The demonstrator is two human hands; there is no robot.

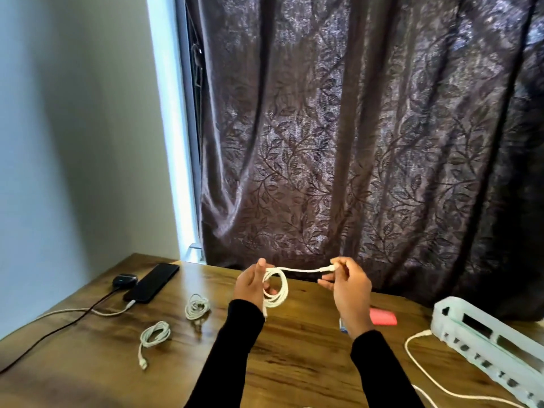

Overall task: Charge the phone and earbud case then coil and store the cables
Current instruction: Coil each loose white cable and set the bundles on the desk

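A white cable (276, 285) is held in the air above the wooden table (294, 363), gathered into loops around the fingers (272, 290) of the left hand (253, 285), which curl through the coil and grip it; the thumb points up beside the loops; a short loose end hangs down below that hand, by the black sleeve (232, 343). From the top of the coil one strand runs across to the right hand (348, 290), whose thumb and forefinger pinch the cable's white plug end (329, 268), the other fingers loosely spread beneath it. Left of the left hand's fingers and lower, two more coiled white cables (197, 307) lie on the table, well apart from the held one; farther left a black phone (151, 282) lies flat with a white lead plugged into its near end, touching or just beside a dark earbud case (125, 280) with a black lead. Right of the right hand's fingers lie a pink object (382, 317) and a pale slotted tray (482, 334), near another white cord (412, 348); a patterned curtain (368, 142) hangs behind.
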